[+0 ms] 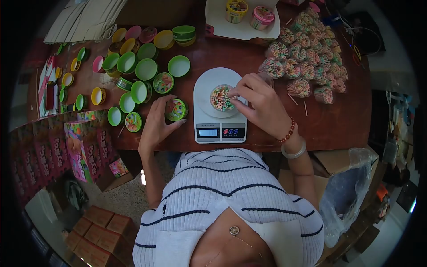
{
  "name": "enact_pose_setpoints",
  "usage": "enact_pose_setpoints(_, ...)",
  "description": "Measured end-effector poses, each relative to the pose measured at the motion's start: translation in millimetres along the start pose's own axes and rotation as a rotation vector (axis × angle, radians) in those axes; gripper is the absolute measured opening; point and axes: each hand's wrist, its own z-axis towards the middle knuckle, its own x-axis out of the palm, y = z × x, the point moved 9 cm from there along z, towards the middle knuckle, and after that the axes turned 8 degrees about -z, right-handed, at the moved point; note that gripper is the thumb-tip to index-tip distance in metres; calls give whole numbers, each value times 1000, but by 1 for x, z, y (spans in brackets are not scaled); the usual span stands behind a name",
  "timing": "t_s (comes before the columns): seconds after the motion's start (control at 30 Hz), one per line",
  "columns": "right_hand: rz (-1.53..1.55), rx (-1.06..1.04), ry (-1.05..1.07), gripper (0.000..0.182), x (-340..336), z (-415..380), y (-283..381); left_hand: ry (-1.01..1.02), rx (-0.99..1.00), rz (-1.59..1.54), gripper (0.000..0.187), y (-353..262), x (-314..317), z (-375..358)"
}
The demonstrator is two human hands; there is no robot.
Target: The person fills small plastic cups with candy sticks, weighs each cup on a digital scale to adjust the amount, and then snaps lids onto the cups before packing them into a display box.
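The cup of colorful sticks (222, 99) sits on the digital scale (220, 131), just below my right grip (233, 99), its fingertips pinched close at the stick ends. Left of it, my left grip (172, 111) partly spans a green-lidded tub (176, 109).

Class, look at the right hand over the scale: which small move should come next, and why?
Probably the right hand should lift clear of the cup: its fingertips are at the sticks inside, the cup stands on the scale, and any touch could disturb the reading.
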Motion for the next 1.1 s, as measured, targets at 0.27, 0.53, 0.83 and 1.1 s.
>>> enact_pose_setpoints(0.27, -53, -117, 130, 15, 23, 15, 18, -38, 56, 13, 71, 0, -1, -1)
enact_pose_setpoints(0.53, -175, -83, 277, 7, 36, 22, 26, -7, 36, -29, 72, 4, -1, 0)
enact_pose_setpoints(0.83, -510, -119, 302, 7, 53, 27, 43, -17, -11, -43, 77, 11, 3, 0)
enact_pose_setpoints(1.1, -545, -145, 230, 8, 56, 20, 42, -25, 52, 7, 75, 2, 3, 1)
